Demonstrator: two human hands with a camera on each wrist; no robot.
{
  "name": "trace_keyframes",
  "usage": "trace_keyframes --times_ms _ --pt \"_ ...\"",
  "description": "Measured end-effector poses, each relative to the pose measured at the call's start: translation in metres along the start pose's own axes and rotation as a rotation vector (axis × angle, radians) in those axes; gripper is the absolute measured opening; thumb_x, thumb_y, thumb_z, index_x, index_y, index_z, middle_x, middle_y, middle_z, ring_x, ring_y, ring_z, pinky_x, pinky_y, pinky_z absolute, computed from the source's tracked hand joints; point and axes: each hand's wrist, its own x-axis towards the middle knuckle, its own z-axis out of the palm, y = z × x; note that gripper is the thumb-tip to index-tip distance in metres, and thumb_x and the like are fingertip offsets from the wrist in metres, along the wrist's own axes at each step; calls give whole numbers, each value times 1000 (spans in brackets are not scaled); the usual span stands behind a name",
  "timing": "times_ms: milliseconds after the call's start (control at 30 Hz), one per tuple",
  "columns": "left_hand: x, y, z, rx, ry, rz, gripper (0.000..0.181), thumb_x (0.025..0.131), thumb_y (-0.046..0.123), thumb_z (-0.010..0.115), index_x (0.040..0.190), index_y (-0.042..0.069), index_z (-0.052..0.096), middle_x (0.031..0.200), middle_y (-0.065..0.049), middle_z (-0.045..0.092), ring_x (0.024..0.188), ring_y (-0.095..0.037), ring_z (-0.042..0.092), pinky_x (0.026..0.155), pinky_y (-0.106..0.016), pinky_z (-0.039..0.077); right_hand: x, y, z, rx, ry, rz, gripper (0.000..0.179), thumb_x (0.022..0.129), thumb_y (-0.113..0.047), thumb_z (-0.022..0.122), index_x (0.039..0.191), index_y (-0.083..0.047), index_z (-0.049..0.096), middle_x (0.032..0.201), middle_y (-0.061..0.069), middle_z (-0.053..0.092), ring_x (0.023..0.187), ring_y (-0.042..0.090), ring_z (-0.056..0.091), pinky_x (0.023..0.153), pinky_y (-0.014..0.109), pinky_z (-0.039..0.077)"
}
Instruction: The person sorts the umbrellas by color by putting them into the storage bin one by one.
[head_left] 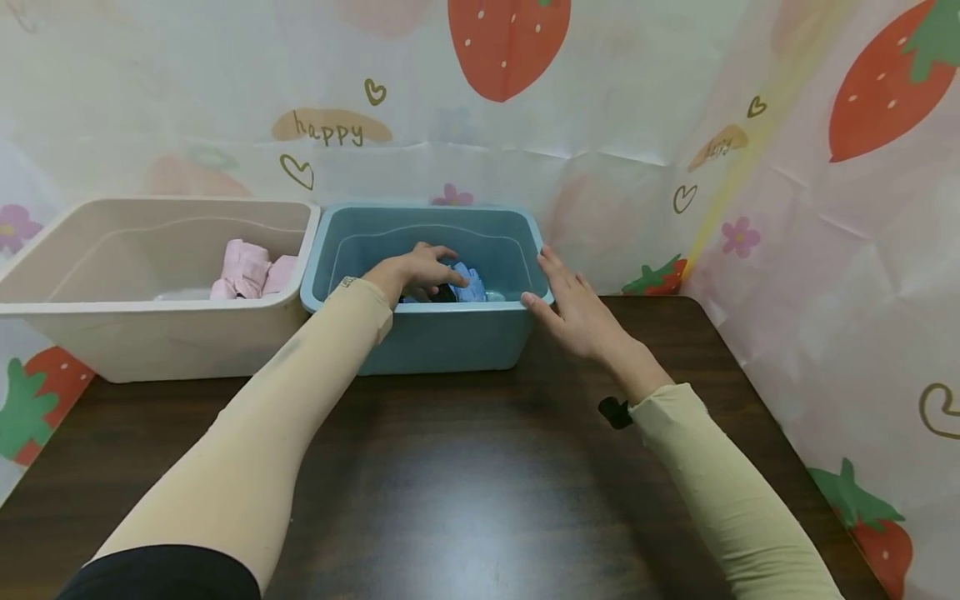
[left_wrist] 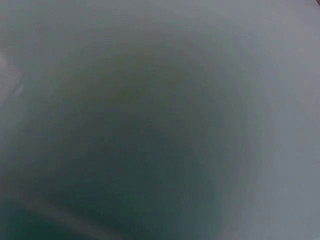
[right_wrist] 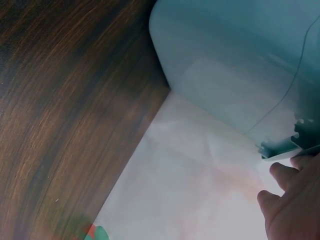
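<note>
My left hand reaches over the front rim into a blue plastic bin, its fingers spread. Close beside those fingers lies a blue rolled cloth bundle; a dark item shows under the hand, mostly hidden. Whether the hand touches either one, I cannot tell. At the bin's right end, my right hand rests against the rim with straight fingers. The right wrist view shows the bin's outer wall and the right hand at its edge. The left wrist view is a grey-green blur.
A cream bin adjoins the blue one on the left, with pink rolled cloth bundles inside. Both bins stand at the back of a dark wooden table. Strawberry-patterned sheeting hangs behind and along the right side.
</note>
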Motion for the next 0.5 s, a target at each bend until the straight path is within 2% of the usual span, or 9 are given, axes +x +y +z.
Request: trace_keyframes --times_ms 67,167,267,400,500 --pt "-1 -2 0 -20 6 7 72 105 26 63 166 18 26 171 -12 -15 117 -35 49 106 -51 48 0 -1 1 3 -6 -1 86 107 -65 32 168 -9 9 175 3 0 160 30 12 127 55 5" --pt "-3 -4 1 -17 4 18 74 105 25 63 167 19 23 171 -12 -17 127 -38 47 106 -52 48 0 0 3 3 -18 -10 87 106 -67 30 167 -8 9 175 3 -1 160 31 12 127 56 5" --pt "-6 -5 1 28 5 49 75 105 26 62 167 19 20 171 -13 -15 143 -40 36 105 -53 49 0 -1 4 4 -26 -15 88 106 -68 29 167 -8 10 175 4 0 160 31 12 127 56 5" --pt "-9 -2 -3 195 70 197 73 105 29 60 166 11 24 169 -20 11 149 -40 30 107 -53 46 1 -4 0 11 -21 1 87 106 -67 33 168 -9 12 175 3 2 160 30 13 127 56 5" --pt "-18 5 -6 338 158 317 72 105 35 60 163 6 28 160 -21 32 145 -39 37 111 -54 40 1 -5 -7 42 4 13 84 106 -63 41 167 -9 17 175 4 7 159 33 17 126 58 10"
